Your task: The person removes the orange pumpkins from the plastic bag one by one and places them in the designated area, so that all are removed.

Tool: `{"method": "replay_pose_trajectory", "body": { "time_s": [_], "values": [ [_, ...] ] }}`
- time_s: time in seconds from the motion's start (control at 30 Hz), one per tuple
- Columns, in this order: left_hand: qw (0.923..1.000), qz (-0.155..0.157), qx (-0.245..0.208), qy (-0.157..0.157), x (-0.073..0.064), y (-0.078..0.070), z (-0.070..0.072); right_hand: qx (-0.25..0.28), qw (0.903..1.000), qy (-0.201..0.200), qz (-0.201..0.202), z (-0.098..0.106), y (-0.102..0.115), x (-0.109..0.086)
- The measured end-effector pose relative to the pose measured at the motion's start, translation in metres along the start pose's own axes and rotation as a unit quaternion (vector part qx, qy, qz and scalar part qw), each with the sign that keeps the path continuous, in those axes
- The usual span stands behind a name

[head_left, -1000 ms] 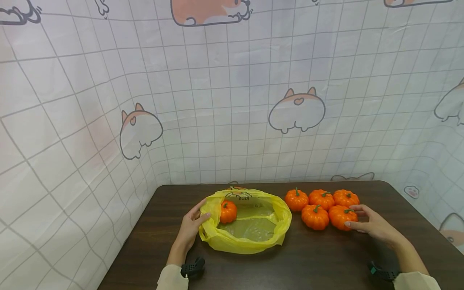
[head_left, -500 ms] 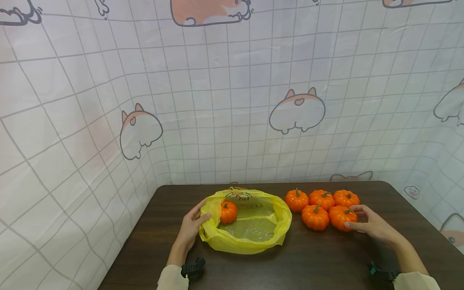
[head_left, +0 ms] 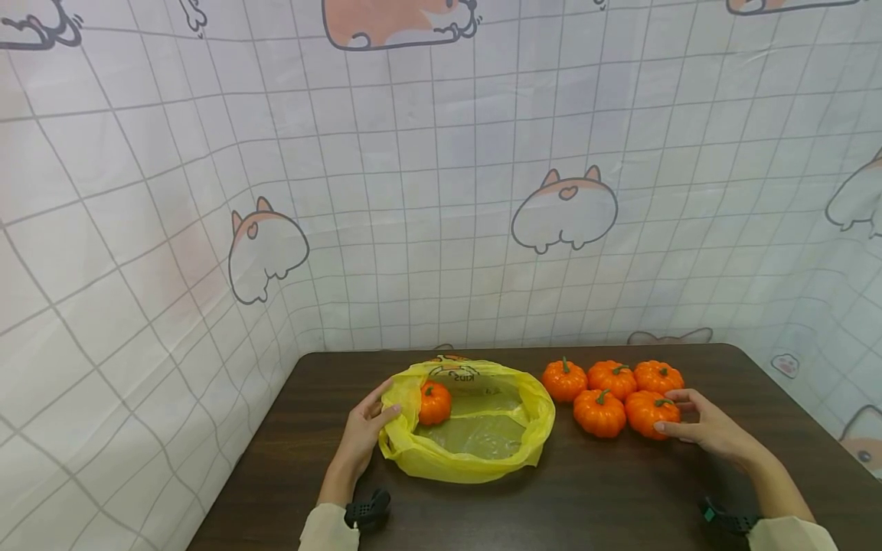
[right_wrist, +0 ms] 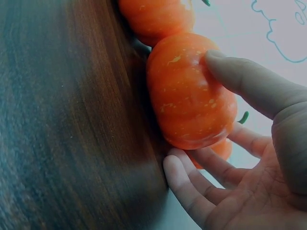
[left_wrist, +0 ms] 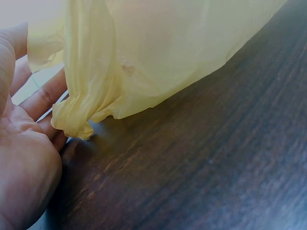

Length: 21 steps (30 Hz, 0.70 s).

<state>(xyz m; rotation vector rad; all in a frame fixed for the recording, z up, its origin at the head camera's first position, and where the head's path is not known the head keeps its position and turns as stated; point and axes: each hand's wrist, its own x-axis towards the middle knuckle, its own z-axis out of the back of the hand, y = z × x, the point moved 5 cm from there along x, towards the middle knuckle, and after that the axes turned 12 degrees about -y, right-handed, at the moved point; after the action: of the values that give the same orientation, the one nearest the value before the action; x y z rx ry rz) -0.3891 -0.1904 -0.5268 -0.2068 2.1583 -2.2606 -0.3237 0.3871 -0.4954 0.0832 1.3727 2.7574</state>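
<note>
A yellow plastic bag stands wide open on the table, with one small orange pumpkin inside at its left. My left hand holds the bag's left side, thumb over the yellow film; in the left wrist view its fingers go behind a gathered fold of the bag. On the right, my right hand grips the front right pumpkin of a group. Its thumb presses one side of that pumpkin and its fingers curl beneath and behind, as the right wrist view shows.
Several more pumpkins sit close together between the bag and my right hand. The dark wooden table ends at a white grid-patterned cloth backdrop behind and at the sides. Both wrists carry black straps.
</note>
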Motion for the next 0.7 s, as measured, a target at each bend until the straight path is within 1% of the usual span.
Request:
{"method": "replay_pose_trajectory", "body": {
  "time_s": [0.47, 0.6, 0.7],
  "values": [
    [1.0, -0.001, 0.002, 0.0, 0.0008, -0.0001, 0.0001, -0.002, 0.9999, 0.011, 0.003, 0.0026, -0.0014, -0.0007],
    [1.0, -0.001, 0.003, 0.001, 0.0005, -0.0004, 0.0, -0.006, 0.9999, 0.001, 0.014, 0.0058, 0.0024, -0.0019],
    [1.0, -0.001, 0.005, 0.001, 0.0001, -0.0008, -0.0002, -0.021, 0.9995, -0.014, 0.018, 0.0097, 0.0068, -0.0026]
  ]
}}
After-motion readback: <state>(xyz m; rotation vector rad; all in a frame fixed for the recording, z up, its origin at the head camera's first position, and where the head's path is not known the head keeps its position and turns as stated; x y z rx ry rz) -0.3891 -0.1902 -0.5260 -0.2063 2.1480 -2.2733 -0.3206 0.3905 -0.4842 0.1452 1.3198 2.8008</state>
